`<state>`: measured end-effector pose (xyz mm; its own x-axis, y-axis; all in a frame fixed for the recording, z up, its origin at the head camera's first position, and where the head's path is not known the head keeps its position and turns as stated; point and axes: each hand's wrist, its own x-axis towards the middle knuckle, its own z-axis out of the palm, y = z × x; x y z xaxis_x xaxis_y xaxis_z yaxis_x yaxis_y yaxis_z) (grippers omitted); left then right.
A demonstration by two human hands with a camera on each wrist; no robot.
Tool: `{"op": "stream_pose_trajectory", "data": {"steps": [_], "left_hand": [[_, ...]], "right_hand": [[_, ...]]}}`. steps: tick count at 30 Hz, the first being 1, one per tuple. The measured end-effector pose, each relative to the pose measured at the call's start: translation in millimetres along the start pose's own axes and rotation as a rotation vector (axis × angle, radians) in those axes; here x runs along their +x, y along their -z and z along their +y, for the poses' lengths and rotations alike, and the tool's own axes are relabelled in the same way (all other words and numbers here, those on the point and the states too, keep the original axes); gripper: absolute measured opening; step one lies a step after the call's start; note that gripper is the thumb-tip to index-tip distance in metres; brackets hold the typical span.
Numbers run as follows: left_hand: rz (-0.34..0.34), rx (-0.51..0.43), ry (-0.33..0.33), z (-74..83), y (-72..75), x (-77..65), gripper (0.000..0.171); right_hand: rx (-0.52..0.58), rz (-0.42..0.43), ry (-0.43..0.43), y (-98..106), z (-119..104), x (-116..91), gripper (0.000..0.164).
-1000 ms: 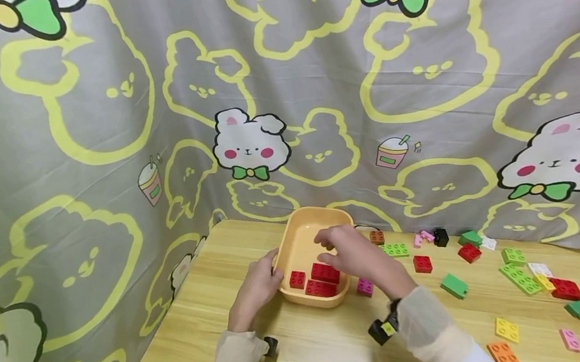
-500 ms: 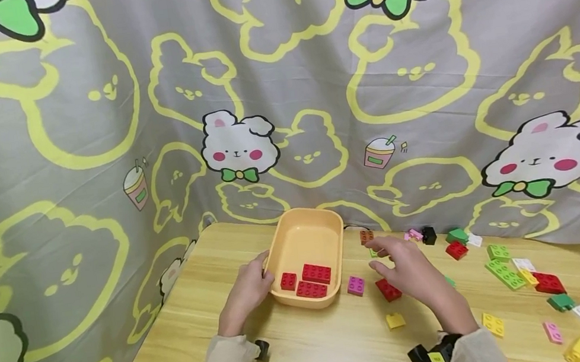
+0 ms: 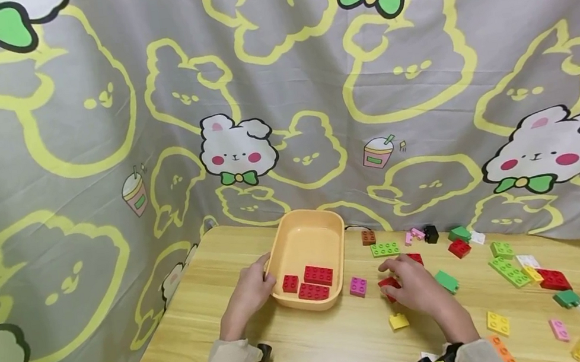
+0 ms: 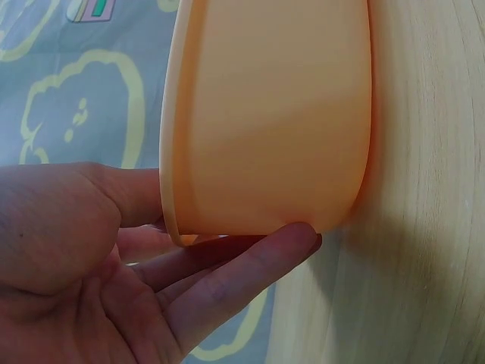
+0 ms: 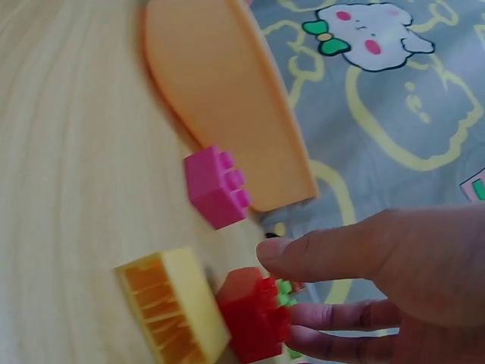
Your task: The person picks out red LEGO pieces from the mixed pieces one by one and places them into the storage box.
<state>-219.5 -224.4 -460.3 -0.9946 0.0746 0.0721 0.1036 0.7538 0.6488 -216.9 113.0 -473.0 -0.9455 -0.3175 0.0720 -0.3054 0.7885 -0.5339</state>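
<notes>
My left hand (image 3: 248, 293) grips the left rim of a pale orange plastic tray (image 3: 310, 239), thumb over the edge and fingers against its outer wall in the left wrist view. Three red building bricks (image 3: 313, 291) lie at the tray's near end. To the right, my right hand (image 3: 421, 288) is spread above a red brick (image 3: 388, 289) on the table. In the right wrist view, the thumb is apart from that red brick (image 5: 250, 318), while fingertips are close beside it. A magenta brick (image 3: 358, 286) sits between tray and hand; a yellow brick (image 3: 399, 321) lies nearer.
Loose bricks spread over the right side of the wooden table (image 3: 315, 351), among them a light green brick (image 3: 385, 249), a dark green brick (image 3: 446, 281) and a black brick (image 3: 430, 234). A patterned curtain (image 3: 306, 83) hangs along the back and left.
My right hand has moved from above the tray rightward and down to a red brick on the table. My left hand stays on the tray rim. The head view has turned slightly right.
</notes>
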Motion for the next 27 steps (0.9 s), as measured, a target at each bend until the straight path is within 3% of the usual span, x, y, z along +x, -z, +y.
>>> {"op": "stream_pose_trajectory", "data": {"steps": [4,11,27], "left_hand": [[0.004,-0.005,-0.001,-1.1,-0.3,-1.4,0.054],[0.008,-0.006,-0.005,-0.6,-1.1,-0.2,0.054],[0.013,0.008,-0.008,-0.8,-1.2,0.5,0.053]], "right_hand": [[-0.007,-0.023,-0.030,-4.7,1.8,-1.0,0.031],[-0.042,-0.004,0.002,-6.5,6.5,-2.7,0.028],[-0.066,-0.011,-0.026,-4.8,5.0,-1.5,0.026]]}}
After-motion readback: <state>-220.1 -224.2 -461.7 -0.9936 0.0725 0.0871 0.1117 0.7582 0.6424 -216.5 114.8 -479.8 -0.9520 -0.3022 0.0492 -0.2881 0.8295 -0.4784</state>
